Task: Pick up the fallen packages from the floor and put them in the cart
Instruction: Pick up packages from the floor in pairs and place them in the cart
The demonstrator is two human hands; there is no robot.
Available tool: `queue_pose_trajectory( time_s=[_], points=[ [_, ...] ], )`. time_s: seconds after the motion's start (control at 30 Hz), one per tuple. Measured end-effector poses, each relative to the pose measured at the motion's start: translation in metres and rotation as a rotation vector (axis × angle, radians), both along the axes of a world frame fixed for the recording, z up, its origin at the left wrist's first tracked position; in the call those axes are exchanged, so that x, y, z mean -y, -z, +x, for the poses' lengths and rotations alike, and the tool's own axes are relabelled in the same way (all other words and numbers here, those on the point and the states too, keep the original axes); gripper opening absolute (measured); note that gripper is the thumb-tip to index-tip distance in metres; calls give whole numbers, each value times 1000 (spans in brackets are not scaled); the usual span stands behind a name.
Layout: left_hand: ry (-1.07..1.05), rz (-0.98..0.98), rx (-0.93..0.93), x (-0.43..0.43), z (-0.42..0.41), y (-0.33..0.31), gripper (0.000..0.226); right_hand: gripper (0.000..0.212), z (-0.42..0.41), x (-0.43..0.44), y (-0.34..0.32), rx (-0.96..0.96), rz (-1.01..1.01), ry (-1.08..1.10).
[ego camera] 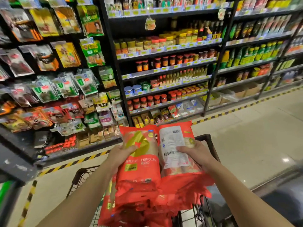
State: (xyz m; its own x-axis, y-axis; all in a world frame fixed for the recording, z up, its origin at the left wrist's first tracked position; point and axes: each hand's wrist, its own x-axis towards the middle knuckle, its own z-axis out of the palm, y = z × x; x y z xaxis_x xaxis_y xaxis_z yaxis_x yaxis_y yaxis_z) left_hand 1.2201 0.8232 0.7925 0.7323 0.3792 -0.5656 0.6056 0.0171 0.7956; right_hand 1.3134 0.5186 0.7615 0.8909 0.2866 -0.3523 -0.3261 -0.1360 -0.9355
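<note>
Left hand grips front-up package, right hand grips label-up package, above heaped cart. I'd lower both flat, centred, releasing gently so heap doesn't slide.

Bright, even light from overhead fills the aisle, with few hard shadows. The glossy pale tiled floor shows small white glare spots on the right. The black metal shelving bows and leans with wide-angle distortion towards the edges. The hanging foil snack packets on the left are smeared by blur, as are the lower corners. The red plastic packages at the centre look sharpest, with partly legible print.
</note>
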Motion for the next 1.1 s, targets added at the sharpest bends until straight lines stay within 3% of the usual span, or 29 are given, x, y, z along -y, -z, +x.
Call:
queue_pose_trajectory(
  time_s=[0.17,0.3,0.4,0.5,0.63,0.7,0.77,0.83,0.93,1.1],
  points=[
    [5,13,1,-1,1,6,42,46,2,-6,1,69,-182,-67],
    [14,74,2,3,3,2,37,106,7,-5,1,122,-544,-150],
    [6,131,3,5,1,2,50,140,8,-3,1,113,-817,-191],
    [27,243,-4,3,0,8,67,174,4,-5,-5,75,-915,-218],
    [49,326,-16,-1,-3,7,79,168,6,-2,-6,51,-836,-144],
    [84,357,-22,-4,-6,3,100,170,1,-2,-18,55,-794,-123],
    [118,401,-39,-6,-10,-5,125,147,-10,-7,-40,89,-803,-112],
    [142,448,-42,-6,-14,-14,124,124,-16,-10,-54,173,-863,-90],
    [149,549,-37,-6,-23,-26,114,109,-19,-16,-67,331,-982,-80],
    [220,807,-55,-11,-46,-56,126,87,-33,-43,-87,615,-1165,-213]
  ],
)
